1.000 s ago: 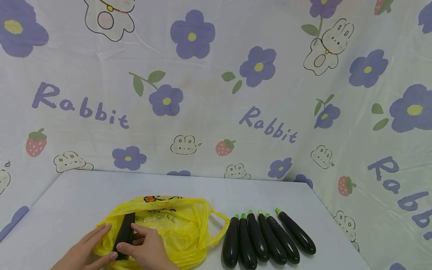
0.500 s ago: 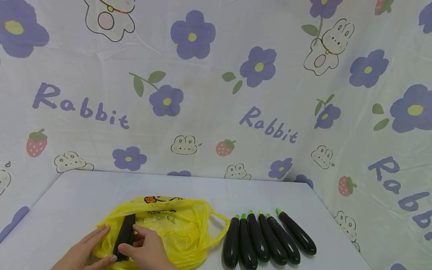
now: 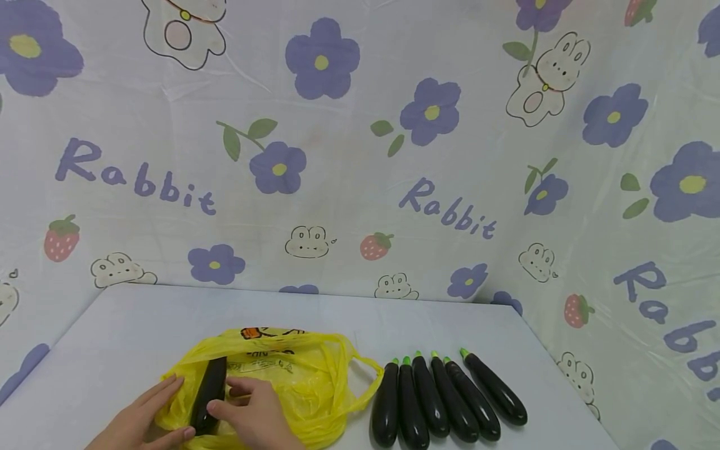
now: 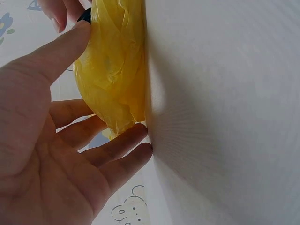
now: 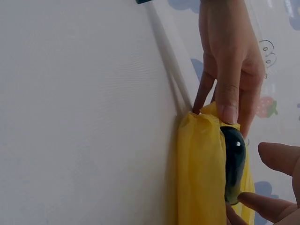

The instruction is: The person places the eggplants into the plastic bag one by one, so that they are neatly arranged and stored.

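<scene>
A dark eggplant [image 3: 209, 395] lies inside the mouth of a yellow plastic bag [image 3: 306, 387] in the head view, its far end under the bag's upper layer. My left hand [image 3: 143, 415] is at the bag's left side with fingers extended, its thumb tip right at the eggplant's near end. In the left wrist view, the fingers [image 4: 124, 143] lie along the outside of the bag. My right hand [image 3: 255, 412] is just right of the eggplant, thumb and fingers spread apart. The right wrist view shows its thumb [image 5: 279, 158] clear of the eggplant and one fingertip close to it.
Several more eggplants [image 3: 430, 403] lie side by side on the white table [image 3: 439, 322], right of the bag, green stems pointing away. A bag handle [image 3: 368, 369] loops out toward them. A rabbit-and-flower printed cloth [image 3: 349, 187] hangs behind the table and along its right side.
My right hand has loosened from the eggplant and drawn slightly to the right, leaving more of the eggplant's side showing. The left hand and bag have stayed nearly still.
</scene>
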`<state>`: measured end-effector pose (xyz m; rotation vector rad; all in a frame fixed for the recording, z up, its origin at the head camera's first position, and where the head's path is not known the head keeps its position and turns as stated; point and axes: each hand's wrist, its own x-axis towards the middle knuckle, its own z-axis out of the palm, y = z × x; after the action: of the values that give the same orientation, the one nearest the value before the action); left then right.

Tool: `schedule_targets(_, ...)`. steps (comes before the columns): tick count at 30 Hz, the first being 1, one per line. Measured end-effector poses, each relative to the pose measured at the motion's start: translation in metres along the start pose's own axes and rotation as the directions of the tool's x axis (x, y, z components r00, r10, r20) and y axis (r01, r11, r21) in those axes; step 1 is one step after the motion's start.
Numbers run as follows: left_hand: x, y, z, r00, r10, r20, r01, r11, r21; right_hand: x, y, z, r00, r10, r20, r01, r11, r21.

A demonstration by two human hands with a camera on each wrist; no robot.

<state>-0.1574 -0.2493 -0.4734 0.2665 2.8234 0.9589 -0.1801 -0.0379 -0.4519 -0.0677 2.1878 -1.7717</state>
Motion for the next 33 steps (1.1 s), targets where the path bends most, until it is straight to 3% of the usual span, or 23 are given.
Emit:
schedule_targets(10,0.0,0.0,0.0,1.0,0.005,0.005,-0.005,1.0,-0.012,-0.002,-0.002,-0.014,0.999,-0.009,-0.042,0.009,1.0,0.004)
schedule_targets(16,0.001,-0.003,0.0,1.0,0.028,-0.003,-0.028,0.999,-0.017,-0.006,-0.008,-0.033,0.999,-0.007,-0.034,0.008,0.999,0.038)
schedule_targets(33,0.003,0.002,-0.002,0.998,-0.035,0.042,0.036,0.999,-0.01,-0.03,-0.005,-0.09,0.999,-0.036,-0.04,0.039,0.997,0.07)
